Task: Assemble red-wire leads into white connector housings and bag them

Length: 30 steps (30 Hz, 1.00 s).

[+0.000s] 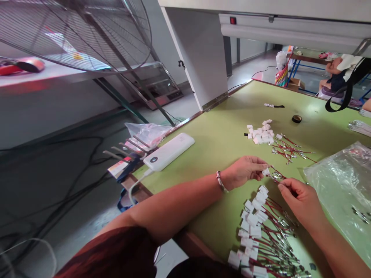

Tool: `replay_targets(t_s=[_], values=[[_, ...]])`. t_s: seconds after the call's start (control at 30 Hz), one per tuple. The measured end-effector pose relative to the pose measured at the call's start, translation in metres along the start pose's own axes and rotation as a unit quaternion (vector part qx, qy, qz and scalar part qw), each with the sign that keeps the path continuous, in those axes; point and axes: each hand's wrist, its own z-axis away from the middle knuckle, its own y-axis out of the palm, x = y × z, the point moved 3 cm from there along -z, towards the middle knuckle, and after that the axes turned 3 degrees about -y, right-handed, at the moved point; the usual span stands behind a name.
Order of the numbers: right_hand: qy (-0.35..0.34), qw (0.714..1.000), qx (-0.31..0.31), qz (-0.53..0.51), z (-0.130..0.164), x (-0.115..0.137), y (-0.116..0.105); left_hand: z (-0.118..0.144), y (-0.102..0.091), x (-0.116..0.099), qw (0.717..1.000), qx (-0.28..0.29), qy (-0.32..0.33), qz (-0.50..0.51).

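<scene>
Left hand (243, 171) pinches a white connector (266, 172); right hand (300, 199) pinches its red wires (277, 176). Finished leads (262, 235) lie near, loose connectors (261, 134) far.

Head-worn view, down over green table (220, 143)

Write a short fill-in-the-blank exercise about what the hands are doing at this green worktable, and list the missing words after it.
1. The left hand pinches a small ____ connector with red wires.
2. The right hand meets it above the ____ table.
3. The finished wired connectors lie in a row ____ the hands.
4. A white power bank lies near the table's ____ edge.

Missing words: white; green; below; left
</scene>
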Motion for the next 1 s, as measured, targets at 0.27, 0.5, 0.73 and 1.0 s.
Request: replay_targets(t_s=[0.27, 0.5, 0.73, 1.0], values=[[-0.009, 0.998, -0.018, 0.062, 0.0, -0.006, -0.003, 0.001, 0.002, 0.002, 1.0, 0.028, -0.008, 0.006], [-0.062, 0.992, 0.031, 0.104, -0.001, -0.011, 0.001, -0.001, 0.007, 0.006, 0.983, 0.13, 0.036, -0.124], [-0.106, 0.984, 0.06, 0.132, 0.006, -0.02, 0.006, -0.004, 0.008, 0.011, 0.967, 0.164, 0.033, -0.192], [-0.102, 0.983, 0.048, 0.145, 0.003, -0.022, 0.007, 0.002, 0.014, 0.005, 0.953, 0.087, 0.053, -0.285]])
